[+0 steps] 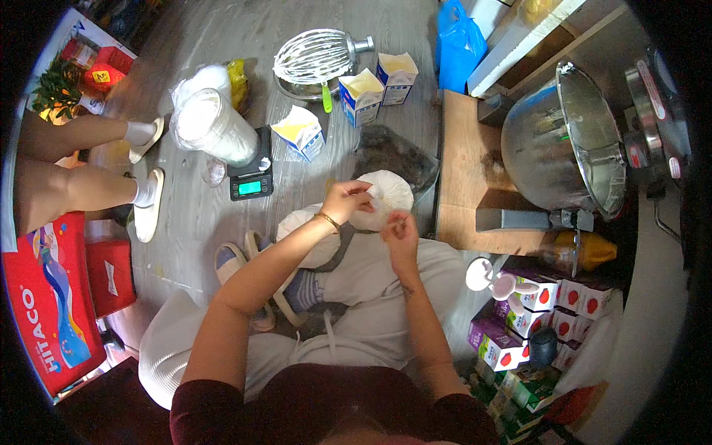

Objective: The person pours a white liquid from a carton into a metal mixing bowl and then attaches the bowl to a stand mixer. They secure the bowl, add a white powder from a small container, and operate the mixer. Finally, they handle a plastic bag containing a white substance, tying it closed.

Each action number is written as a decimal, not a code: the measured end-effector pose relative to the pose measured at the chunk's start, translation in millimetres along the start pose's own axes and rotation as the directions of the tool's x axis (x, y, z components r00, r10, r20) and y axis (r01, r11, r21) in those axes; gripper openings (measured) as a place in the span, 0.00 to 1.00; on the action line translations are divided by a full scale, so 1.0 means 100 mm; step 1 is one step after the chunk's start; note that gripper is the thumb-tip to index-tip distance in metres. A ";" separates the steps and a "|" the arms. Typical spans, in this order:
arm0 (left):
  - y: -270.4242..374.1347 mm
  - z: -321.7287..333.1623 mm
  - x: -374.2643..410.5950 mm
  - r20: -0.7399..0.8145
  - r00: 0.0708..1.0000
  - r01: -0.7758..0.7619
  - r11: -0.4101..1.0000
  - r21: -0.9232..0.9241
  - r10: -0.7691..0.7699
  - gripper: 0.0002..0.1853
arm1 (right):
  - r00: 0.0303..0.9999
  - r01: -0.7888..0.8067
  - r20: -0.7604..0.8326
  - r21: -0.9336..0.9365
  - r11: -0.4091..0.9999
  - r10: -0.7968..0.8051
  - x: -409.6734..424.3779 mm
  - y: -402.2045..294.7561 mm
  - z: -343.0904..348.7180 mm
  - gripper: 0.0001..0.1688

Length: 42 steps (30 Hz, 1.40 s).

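Both my hands are over a round, white, pleated stack (394, 188) that looks like paper liners. My left hand (349, 201) overlaps its left side with the fingertips close together; whether they pinch a sheet is unclear. Beside the stack's lower right edge, my right hand (399, 229) has its fingers curled in, and I cannot tell what, if anything, is in them. A second white round stack (300, 222) is partly hidden behind my left forearm. Under and beyond the nearer stack lies a dark plastic bag (389, 156) on the floor.
Three opened cartons (303, 133) stand ahead, near a cream-coated whisk attachment (311, 58) over a metal bowl. A bagged tub (219, 125) rests on a digital scale (251, 186). Rightward are a mixer bowl (534, 139) and stacked cartons (500, 345). Another person's legs (83, 183) extend from the left.
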<state>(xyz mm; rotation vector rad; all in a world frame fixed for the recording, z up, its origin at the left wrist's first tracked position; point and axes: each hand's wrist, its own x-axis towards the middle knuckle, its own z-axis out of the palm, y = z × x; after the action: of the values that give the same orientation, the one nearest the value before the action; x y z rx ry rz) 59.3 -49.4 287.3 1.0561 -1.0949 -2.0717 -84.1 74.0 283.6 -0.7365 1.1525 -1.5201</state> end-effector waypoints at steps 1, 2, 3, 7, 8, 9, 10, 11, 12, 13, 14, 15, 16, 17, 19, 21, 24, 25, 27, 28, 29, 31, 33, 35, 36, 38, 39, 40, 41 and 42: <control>0.01 0.05 -0.02 0.018 1.000 -0.007 1.000 0.017 0.007 0.13 | 0.969 -0.246 0.114 0.394 0.886 0.219 -0.04 0.03 -0.08 0.20; 0.02 0.09 -0.05 0.036 0.999 -0.015 0.999 0.034 0.014 0.12 | 0.971 -0.238 0.073 0.350 0.906 0.227 -0.04 0.08 -0.15 0.21; 0.04 0.14 -0.10 0.053 0.998 -0.020 0.999 0.051 0.018 0.12 | 0.971 -0.235 0.032 0.306 0.922 0.237 -0.02 0.00 -0.12 0.22; 0.12 0.19 -0.15 0.147 0.976 -0.204 0.899 0.388 0.158 0.13 | 0.965 -0.218 -0.115 0.146 0.965 0.235 0.19 -0.36 0.18 0.27; 0.17 0.17 -0.14 0.168 0.977 -0.187 0.909 0.372 0.132 0.13 | 0.983 -0.144 -0.124 -0.078 0.986 0.134 0.23 -0.32 0.23 0.23; 0.22 0.17 -0.14 0.189 0.976 -0.168 0.920 0.354 0.106 0.14 | 0.992 -0.054 -0.126 -0.305 0.951 0.016 0.28 -0.33 0.25 0.20; 0.24 0.22 -0.14 0.160 0.983 -0.154 0.884 0.442 0.091 0.14 | 0.990 0.033 -0.101 -0.517 0.856 -0.098 0.33 -0.33 0.27 0.18; 0.25 0.30 -0.14 0.130 0.988 -0.137 0.840 0.525 0.080 0.15 | 0.978 0.111 -0.051 -0.698 0.707 -0.204 0.36 -0.34 0.29 0.16; 0.25 0.37 -0.15 0.094 0.993 -0.113 0.790 0.602 0.070 0.15 | 0.943 0.178 -0.048 -0.763 0.622 -0.329 0.39 -0.29 0.29 0.16; 0.22 0.40 -0.12 0.064 0.992 -0.125 0.791 0.599 0.109 0.16 | 0.893 0.232 -0.034 -0.821 0.523 -0.449 0.41 -0.21 0.27 0.16; 0.17 0.43 -0.09 0.034 0.989 -0.138 0.791 0.597 0.147 0.16 | 0.829 0.270 -0.008 -0.870 0.412 -0.559 0.43 -0.16 0.26 0.17; 0.12 0.41 -0.06 -0.004 0.982 -0.149 0.790 0.595 0.188 0.17 | 0.870 0.207 -0.093 -0.822 0.531 -0.483 0.40 -0.13 0.27 0.17; 0.07 0.37 -0.03 -0.006 0.983 -0.147 0.802 0.579 0.184 0.15 | 0.903 0.134 -0.171 -0.759 0.637 -0.394 0.33 -0.11 0.26 0.17; 0.03 0.31 -0.02 -0.022 0.983 -0.142 0.822 0.551 0.184 0.14 | 0.926 0.055 -0.238 -0.683 0.728 -0.293 0.24 -0.08 0.25 0.17; -0.02 0.26 0.02 -0.034 0.983 -0.143 0.862 0.486 0.182 0.12 | 0.989 -0.030 -0.143 -0.351 0.936 -0.022 0.15 -0.06 -0.10 0.13; 0.00 0.28 0.02 -0.045 0.980 -0.156 0.891 0.426 0.194 0.12 | 0.958 -0.270 0.062 0.527 0.806 0.281 0.13 0.00 -0.43 0.15; 0.00 0.29 -0.12 0.021 0.984 -0.171 0.891 0.420 0.178 0.13 | 0.949 -0.236 -0.083 0.453 0.860 0.304 0.22 -0.26 -0.07 0.17; 0.05 0.33 -0.17 0.065 0.984 -0.177 0.886 0.430 0.165 0.13 | 0.953 -0.247 -0.075 0.372 0.895 0.294 0.25 -0.31 0.01 0.18; 0.17 0.41 -0.21 0.038 0.983 -0.178 0.880 0.441 0.180 0.11 | 0.967 -0.215 -0.164 -0.125 0.969 0.193 0.33 -0.32 0.05 0.15; 0.19 0.45 -0.20 -0.004 0.989 -0.132 0.881 0.455 0.151 0.10 | 0.985 -0.150 -0.139 -0.366 0.918 0.105 0.37 -0.23 0.01 0.15; 0.22 0.49 -0.20 -0.045 0.992 -0.087 0.881 0.466 0.121 0.10 | 0.995 -0.075 -0.094 -0.584 0.808 0.024 0.40 -0.15 -0.03 0.15; 0.29 0.56 -0.20 -0.022 0.981 -0.140 0.791 0.595 0.190 0.10 | 0.948 0.214 0.004 -0.752 0.624 -0.320 0.42 -0.15 0.11 0.16; 0.25 0.55 -0.15 -0.008 0.954 -0.209 0.685 0.698 0.300 0.10 | 0.869 0.298 0.007 -0.805 0.513 -0.494 0.41 -0.15 0.21 0.16; 0.07 0.44 -0.07 -0.009 0.893 -0.276 0.565 0.778 0.449 0.10 | 0.971 0.142 -0.037 -0.712 0.688 -0.238 0.29 -0.03 0.08 0.15; 0.08 0.44 -0.06 -0.065 0.922 -0.214 0.642 0.737 0.382 0.10 | 0.993 0.038 -0.056 -0.665 0.746 -0.100 0.22 -0.04 -0.01 0.15; 0.12 0.41 -0.07 -0.163 0.959 -0.078 0.770 0.634 0.231 0.09 | 0.945 -0.326 -0.075 -0.215 0.921 0.317 0.19 -0.10 -0.21 0.13; 0.11 0.41 -0.09 -0.143 0.953 -0.122 0.770 0.626 0.267 0.09 | 0.940 -0.320 -0.097 0.069 0.945 0.326 0.18 -0.19 -0.18 0.13; 0.11 0.41 -0.11 -0.125 0.945 -0.165 0.769 0.618 0.303 0.09 | 0.933 -0.284 -0.115 0.347 0.894 0.341 0.19 -0.25 -0.15 0.13; 0.11 0.41 -0.14 -0.110 0.934 -0.206 0.765 0.610 0.339 0.09 | 0.924 -0.220 -0.127 0.597 0.772 0.361 0.19 -0.27 -0.13 0.13; 0.10 0.42 -0.15 -0.074 0.938 -0.236 0.783 0.576 0.337 0.09 | 0.940 -0.237 -0.088 0.531 0.814 0.331 0.21 -0.25 -0.12 0.17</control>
<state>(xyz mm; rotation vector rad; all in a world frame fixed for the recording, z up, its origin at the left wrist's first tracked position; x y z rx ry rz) 33.3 -25.7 316.9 1.2135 -1.7121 -1.4056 -109.6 57.7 300.0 -0.0568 0.8698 -1.5549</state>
